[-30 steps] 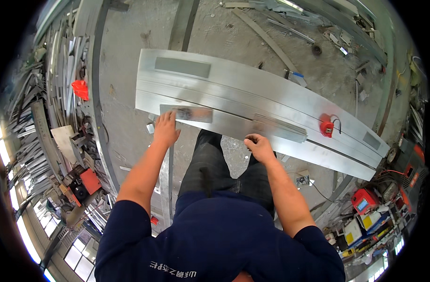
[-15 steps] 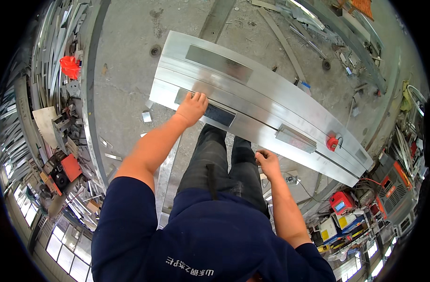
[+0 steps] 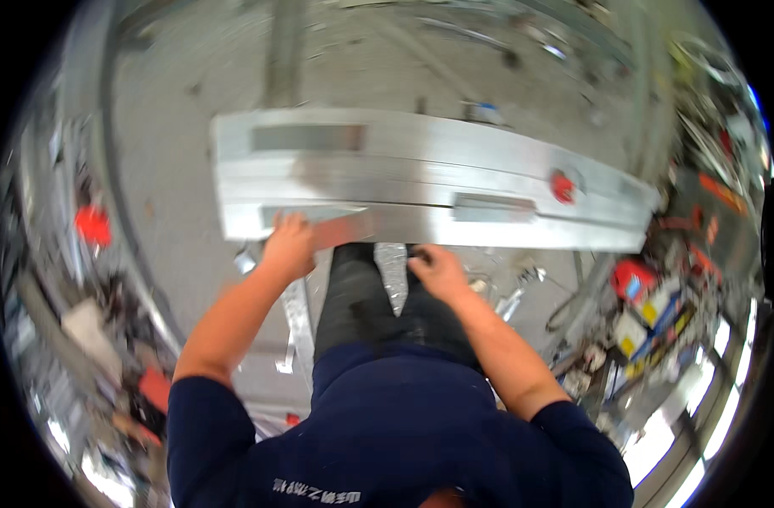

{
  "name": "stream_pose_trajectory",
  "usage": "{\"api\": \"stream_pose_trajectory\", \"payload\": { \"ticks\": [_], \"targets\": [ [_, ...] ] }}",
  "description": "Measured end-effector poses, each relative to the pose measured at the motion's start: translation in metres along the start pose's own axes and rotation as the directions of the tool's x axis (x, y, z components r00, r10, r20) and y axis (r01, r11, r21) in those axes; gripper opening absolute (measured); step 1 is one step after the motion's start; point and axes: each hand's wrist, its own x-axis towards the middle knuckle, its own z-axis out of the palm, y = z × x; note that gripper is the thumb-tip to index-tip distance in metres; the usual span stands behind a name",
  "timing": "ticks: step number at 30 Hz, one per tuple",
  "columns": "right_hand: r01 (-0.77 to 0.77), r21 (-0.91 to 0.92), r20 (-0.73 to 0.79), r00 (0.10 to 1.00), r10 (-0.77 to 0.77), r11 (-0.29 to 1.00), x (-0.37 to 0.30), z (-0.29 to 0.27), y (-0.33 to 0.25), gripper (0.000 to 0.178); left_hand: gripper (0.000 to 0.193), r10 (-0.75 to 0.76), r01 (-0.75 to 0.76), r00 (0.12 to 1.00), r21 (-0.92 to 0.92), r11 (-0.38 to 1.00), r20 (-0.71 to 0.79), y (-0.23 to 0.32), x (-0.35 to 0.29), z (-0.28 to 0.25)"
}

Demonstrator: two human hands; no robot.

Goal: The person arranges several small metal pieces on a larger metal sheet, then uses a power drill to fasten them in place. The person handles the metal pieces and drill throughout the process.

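A long silvery metal panel (image 3: 404, 169) with lengthwise grooves lies across in front of my legs. My left hand (image 3: 290, 245) is closed at its near edge on a thin rectangular metal plate (image 3: 344, 227), which looks tilted and shows a reddish reflection. My right hand (image 3: 437, 271) is just below the near edge, fingers pinched around something small and dark that I cannot make out. Two more rectangular plates rest on the panel, a far left plate (image 3: 302, 137) and a right plate (image 3: 493, 208). A small red object with a dark loop (image 3: 563, 187) sits near the right end.
Metal strips and scrap fill the left side, with a red bag-like thing (image 3: 93, 226) among them. On the right stand a dark machine with orange trim (image 3: 717, 220), a red device (image 3: 632, 281) and assorted boxes. A metal beam (image 3: 285, 51) runs along the floor beyond the panel. The picture is blurred.
The view has turned, so the panel now lies nearly level across it. The plate at my left hand has tilted up from the panel. My right hand is now closer to my left.
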Motion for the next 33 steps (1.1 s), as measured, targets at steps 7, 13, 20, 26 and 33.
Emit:
{"api": "stream_pose_trajectory", "payload": {
  "ticks": [7,13,20,26,33],
  "targets": [
    [0.584,-0.444,0.184,0.802,-0.568,0.680,-0.007,-0.041,-0.010,0.086,0.052,0.065,-0.023,0.979,-0.212,0.977,0.196,0.118,-0.005,-0.058],
    [0.402,-0.188,0.182,0.911,-0.371,0.896,-0.029,-0.114,0.105,0.054,0.071,0.381,-0.380,0.925,-0.034,0.924,0.009,0.249,0.047,-0.090],
    [-0.098,0.481,-0.612,0.673,0.414,0.871,-0.064,-0.271,0.325,0.052,0.074,-0.027,-0.110,0.936,-0.366,0.924,-0.350,0.357,0.091,-0.086],
    [-0.018,0.875,-0.478,0.113,0.871,0.483,-0.037,-0.419,0.508,0.052,0.057,0.146,-0.111,0.975,-0.201,0.973,0.168,0.430,0.098,-0.083],
    [0.109,0.960,-0.279,0.374,0.884,0.257,0.009,-0.478,0.527,0.047,0.055,0.049,-0.023,0.962,-0.101,0.995,0.269,0.460,0.092,-0.078]
  ]
}}
